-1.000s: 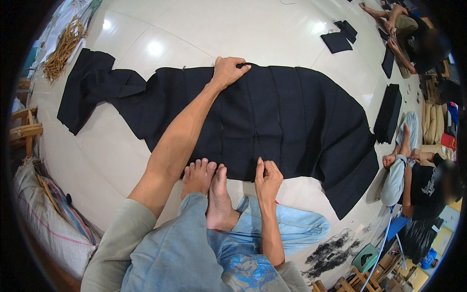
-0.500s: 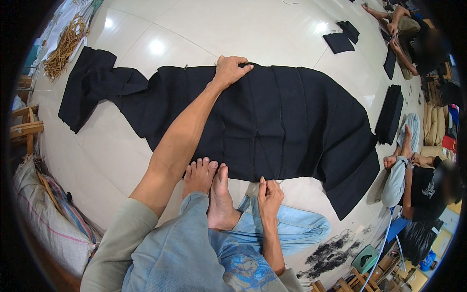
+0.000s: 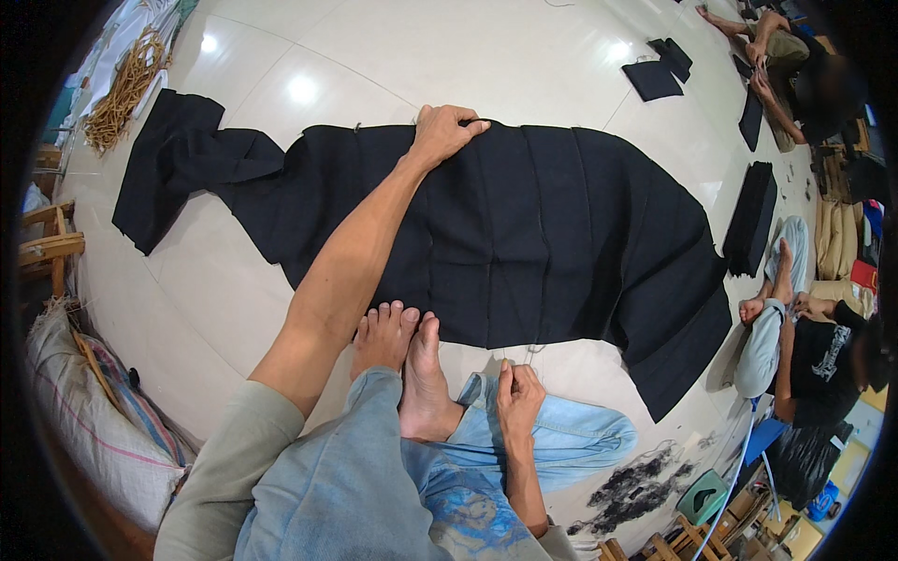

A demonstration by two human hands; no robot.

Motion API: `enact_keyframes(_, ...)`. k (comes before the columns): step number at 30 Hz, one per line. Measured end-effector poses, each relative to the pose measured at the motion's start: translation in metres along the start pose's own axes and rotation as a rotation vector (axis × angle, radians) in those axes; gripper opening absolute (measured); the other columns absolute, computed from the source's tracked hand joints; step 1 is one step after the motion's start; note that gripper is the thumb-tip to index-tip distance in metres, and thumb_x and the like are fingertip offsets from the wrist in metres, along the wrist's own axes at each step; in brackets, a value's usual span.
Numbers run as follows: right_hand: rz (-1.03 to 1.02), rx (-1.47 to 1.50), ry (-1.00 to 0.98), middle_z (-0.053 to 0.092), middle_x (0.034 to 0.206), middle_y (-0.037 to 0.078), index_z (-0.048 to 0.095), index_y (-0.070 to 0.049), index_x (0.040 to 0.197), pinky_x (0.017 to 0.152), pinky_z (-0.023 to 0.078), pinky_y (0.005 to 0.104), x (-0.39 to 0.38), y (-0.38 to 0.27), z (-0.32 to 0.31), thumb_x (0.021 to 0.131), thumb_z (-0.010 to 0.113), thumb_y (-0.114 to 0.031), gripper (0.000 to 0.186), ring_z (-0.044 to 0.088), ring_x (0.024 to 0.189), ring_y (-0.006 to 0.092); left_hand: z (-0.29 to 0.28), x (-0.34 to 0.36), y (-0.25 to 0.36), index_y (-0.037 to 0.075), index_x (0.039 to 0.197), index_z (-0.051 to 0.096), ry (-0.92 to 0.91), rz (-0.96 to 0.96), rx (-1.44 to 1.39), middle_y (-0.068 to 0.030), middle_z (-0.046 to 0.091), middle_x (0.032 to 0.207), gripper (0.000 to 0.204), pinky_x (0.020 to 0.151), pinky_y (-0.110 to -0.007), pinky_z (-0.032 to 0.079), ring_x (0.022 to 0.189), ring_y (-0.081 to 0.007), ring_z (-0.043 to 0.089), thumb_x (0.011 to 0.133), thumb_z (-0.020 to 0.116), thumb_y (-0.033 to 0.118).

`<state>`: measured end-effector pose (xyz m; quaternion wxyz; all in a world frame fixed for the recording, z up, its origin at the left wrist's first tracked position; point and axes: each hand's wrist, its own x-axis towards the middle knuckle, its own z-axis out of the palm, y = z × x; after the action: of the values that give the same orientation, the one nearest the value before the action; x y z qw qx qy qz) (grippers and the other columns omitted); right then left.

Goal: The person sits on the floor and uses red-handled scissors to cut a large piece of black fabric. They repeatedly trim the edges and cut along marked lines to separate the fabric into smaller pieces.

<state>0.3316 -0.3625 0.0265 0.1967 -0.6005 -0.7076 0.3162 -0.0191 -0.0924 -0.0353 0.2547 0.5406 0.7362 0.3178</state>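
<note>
Place: small textile workshop, by the look
Floor: glossy pale tiles [image 3: 346, 56], I sit low over them
Cloth: long black piece [image 3: 580, 234] spread before me
Stock: stack of black pieces [image 3: 750, 220], bundle of brown strips [image 3: 126, 93], white sack [image 3: 98, 411]
Litter: black scraps [image 3: 631, 491] near my right knee [image 3: 603, 439]
Co-workers: one person [image 3: 818, 365], another [image 3: 795, 84], both seated low

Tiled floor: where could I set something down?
Bare floor lies beyond the black cloth, between brown strands and small black pieces; also between the white sack and left forearm. The right side is crowded: seated people and a black stack.
</note>
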Motion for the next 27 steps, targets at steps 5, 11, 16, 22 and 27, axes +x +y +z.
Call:
enact_keyframes(5,0.015,0.021,0.024,0.047,0.063,0.015,0.052,0.003,0.071,0.055,0.038,0.0416,-0.017,0.01,-0.003,0.095,0.065,-0.008,0.03,0.046,0.056,0.0294,0.0,0.004,0.0,0.007,0.099,0.081,0.016,0.016,-0.008,-0.0124,0.077,0.084,0.041,0.079,-0.038,0.054,0.077,-0.0266,0.073,0.089,0.072,0.045)
enact_keyframes(11,0.188,-0.098,-0.073,0.048,0.064,0.016,0.054,0.003,0.069,0.055,0.039,0.042,-0.039,0.001,-0.037,0.095,0.066,-0.012,0.032,0.047,0.056,0.0308,0.006,0.003,-0.003,0.012,0.094,0.081,0.051,0.008,-0.051,-0.0104,0.074,0.076,0.039,0.094,-0.041,0.041,0.076,-0.0283,0.066,0.089,0.07,0.048)
enact_keyframes(16,0.34,-0.232,-0.191,0.057,0.066,0.017,0.06,0.005,0.075,0.056,0.042,0.0411,-0.079,0.006,-0.112,0.094,0.066,-0.014,0.028,0.049,0.055,0.0277,0.006,0.002,0.001,0.012,0.092,0.081,0.084,0.02,-0.024,-0.0102,0.074,0.077,0.039,0.09,-0.038,0.039,0.076,-0.0268,0.066,0.089,0.069,0.049)
enact_keyframes(22,0.648,0.278,0.622,0.062,0.076,0.001,0.067,-0.003,0.085,0.057,0.039,0.0278,-0.115,0.082,-0.23,0.1,0.061,-0.023,0.025,0.05,0.067,0.0071,0.002,0.003,0.009,0.011,0.117,0.072,0.116,0.061,0.111,-0.0133,0.071,0.108,0.045,0.1,-0.042,0.036,0.103,-0.0297,0.061,0.092,0.067,0.048)
enact_keyframes(27,0.334,0.289,0.478,0.063,0.118,0.011,0.06,0.002,0.128,0.092,0.052,0.0318,0.011,-0.018,-0.157,0.095,0.066,-0.016,0.038,0.065,0.105,0.0205,0.007,-0.064,0.031,0.008,0.142,0.05,0.403,0.326,0.114,-0.0155,0.046,0.147,0.057,0.113,-0.051,0.026,0.138,-0.0341,0.037,0.095,0.065,0.035)
